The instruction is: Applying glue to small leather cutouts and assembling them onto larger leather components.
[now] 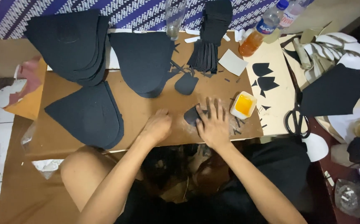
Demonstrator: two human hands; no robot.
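My right hand (213, 123) lies flat, fingers spread, pressing on a small black cut piece (191, 115) on the brown cardboard board (146, 108). My left hand (158, 126) rests in a loose fist on the board just left of that piece, holding nothing that I can see. A small white dish of yellow glue (244, 105) stands right beside my right hand's fingertips. Another small black piece (186, 84) lies farther up the board.
Stacks of large black curved pieces (74, 43) (144, 60) (90, 116) cover the board's left and middle. A pile of black strips (213, 35), a glass (175, 18), bottles (261, 31), black scissors (298, 120) and white soles (337, 45) are around the right side.
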